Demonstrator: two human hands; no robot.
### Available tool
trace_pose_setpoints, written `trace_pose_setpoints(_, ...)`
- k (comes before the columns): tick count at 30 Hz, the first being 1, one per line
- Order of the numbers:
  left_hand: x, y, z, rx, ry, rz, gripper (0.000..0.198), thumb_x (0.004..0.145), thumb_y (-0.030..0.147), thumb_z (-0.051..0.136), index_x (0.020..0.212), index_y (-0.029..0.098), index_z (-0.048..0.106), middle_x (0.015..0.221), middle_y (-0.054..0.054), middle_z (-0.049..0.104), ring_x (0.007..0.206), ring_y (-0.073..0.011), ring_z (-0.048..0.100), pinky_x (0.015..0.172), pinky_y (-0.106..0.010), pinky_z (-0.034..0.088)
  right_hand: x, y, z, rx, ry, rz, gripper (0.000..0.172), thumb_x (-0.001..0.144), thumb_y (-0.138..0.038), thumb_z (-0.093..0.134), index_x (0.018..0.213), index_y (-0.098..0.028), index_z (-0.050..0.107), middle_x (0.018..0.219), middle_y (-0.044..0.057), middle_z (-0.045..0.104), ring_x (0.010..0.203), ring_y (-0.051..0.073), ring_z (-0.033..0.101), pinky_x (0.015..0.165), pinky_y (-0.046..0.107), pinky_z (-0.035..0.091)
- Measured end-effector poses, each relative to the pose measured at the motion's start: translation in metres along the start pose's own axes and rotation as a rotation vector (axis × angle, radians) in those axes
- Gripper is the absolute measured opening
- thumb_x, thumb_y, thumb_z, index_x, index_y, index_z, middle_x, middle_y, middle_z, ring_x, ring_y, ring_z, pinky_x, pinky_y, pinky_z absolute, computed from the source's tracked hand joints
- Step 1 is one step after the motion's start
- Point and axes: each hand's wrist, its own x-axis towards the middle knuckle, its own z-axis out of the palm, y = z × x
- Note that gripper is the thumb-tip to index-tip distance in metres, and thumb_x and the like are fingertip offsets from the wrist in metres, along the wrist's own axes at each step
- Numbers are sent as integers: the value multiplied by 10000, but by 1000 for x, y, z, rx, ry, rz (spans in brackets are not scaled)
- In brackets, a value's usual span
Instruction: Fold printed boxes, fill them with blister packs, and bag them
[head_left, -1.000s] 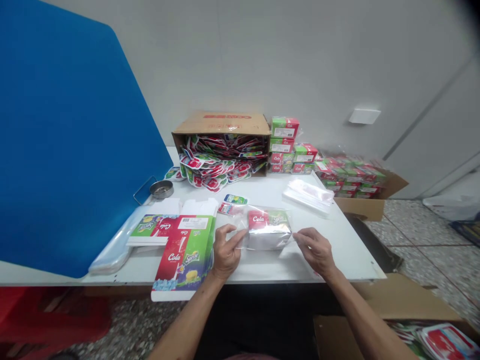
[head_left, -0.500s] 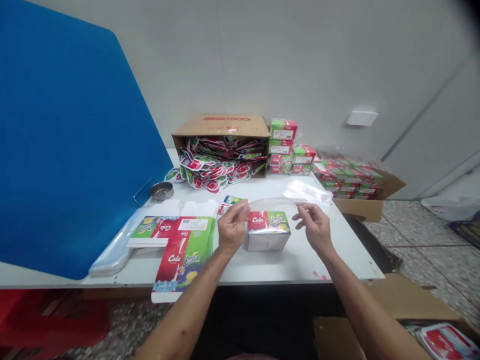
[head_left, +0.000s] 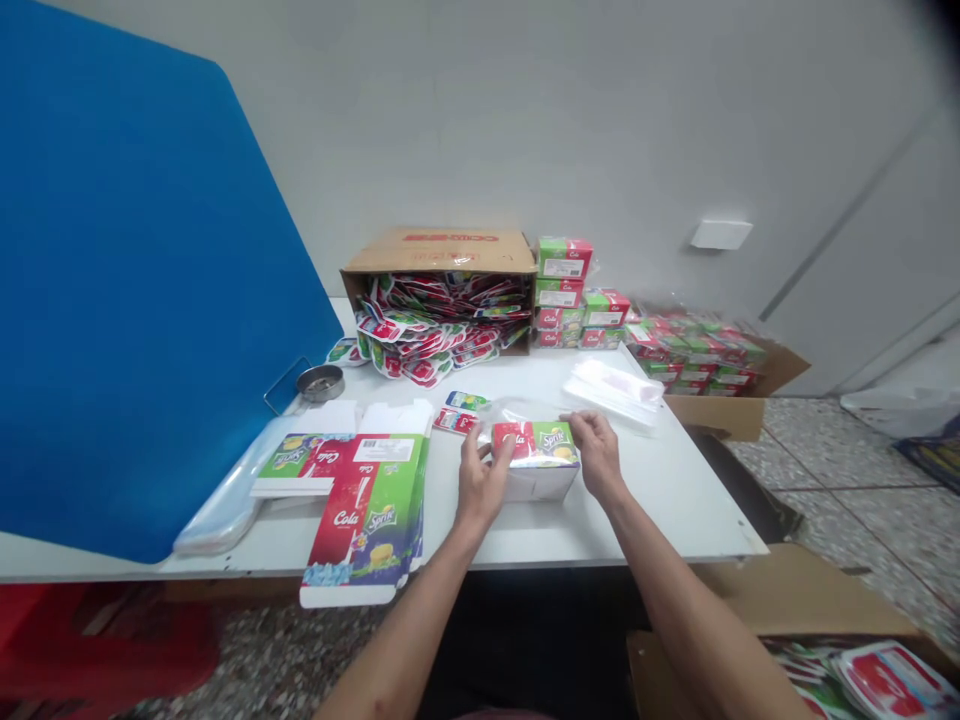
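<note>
A small Cola and Sprite carton (head_left: 536, 447) stands on the white table in front of me, inside a clear plastic bag (head_left: 517, 410) whose loose end shows behind it. My left hand (head_left: 482, 482) grips the carton's left side, thumb on the top edge. At the back right corner, my right hand (head_left: 598, 455) has its fingers closed on the bag, against the carton. Just behind lie two loose printed packs, a green one (head_left: 466, 400) and a red one (head_left: 454, 421).
Flat printed cartons (head_left: 367, 500) lie left, overhanging the table's front edge, beside clear bags (head_left: 225, 500). A cardboard box (head_left: 442, 250) spills packs at the back. Wrapped cartons (head_left: 562, 292) are stacked beside it. More bags (head_left: 615, 388) lie right. A blue panel (head_left: 150, 280) stands left.
Both hands have come inward and down onto the carton from holding the bag's edge stretched above it. The bag's loose end now sits lower, behind the carton.
</note>
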Motion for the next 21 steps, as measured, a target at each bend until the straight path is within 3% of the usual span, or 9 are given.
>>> trace_pose_setpoints(3,1,2,1,150,67,10,718,831,612,695,1395,225,476,1440,-156,508,1140,-283,643,914,-386,548,-15,1,-2,-34,17,-42,250,822,-434,737,842,-213,621,893,31,762,755,168,690,726,300,561)
trace_pose_setpoints(7,36,25,-8,432,195,192,701,764,618,750,1283,183,571,1296,-161,580,1031,-288,652,952,-428,497,-41,-8,-19,-80,17,-26,273,852,-465,715,897,-218,607,875,29,753,567,143,651,539,275,529)
trace_pose_setpoints(10,46,49,-23,402,253,168,583,881,632,600,1249,179,601,1199,-138,636,1004,-277,654,915,-412,496,-50,-12,-30,-30,35,-11,289,860,-468,717,941,-222,588,879,32,750,581,172,694,532,298,558)
trace_pose_setpoints(12,27,59,-33,326,102,97,514,947,634,477,1133,192,661,1081,-105,691,950,-264,668,880,-400,505,-46,-13,-30,22,95,-52,289,856,-457,731,936,-221,584,878,32,746,726,216,750,661,351,609)
trace_pose_setpoints(14,-6,60,-40,359,-70,68,491,914,627,552,1168,220,657,1158,-100,689,961,-276,673,862,-417,521,-39,-12,-23,60,129,-90,281,854,-443,739,923,-218,585,892,31,748,829,237,767,800,400,612)
trace_pose_setpoints(18,-65,35,-36,410,-86,207,687,836,514,727,1418,242,484,1416,-137,552,1280,-332,554,1059,-489,465,-29,-5,-3,83,61,-45,261,843,-421,753,895,-217,599,905,34,758,886,238,762,889,412,587)
trace_pose_setpoints(21,-68,14,-26,377,-127,290,788,863,448,718,1525,239,346,1536,-148,421,1436,-321,410,1181,-498,368,-33,1,7,92,19,15,257,842,-427,751,897,-224,603,900,37,765,855,227,750,825,381,594)
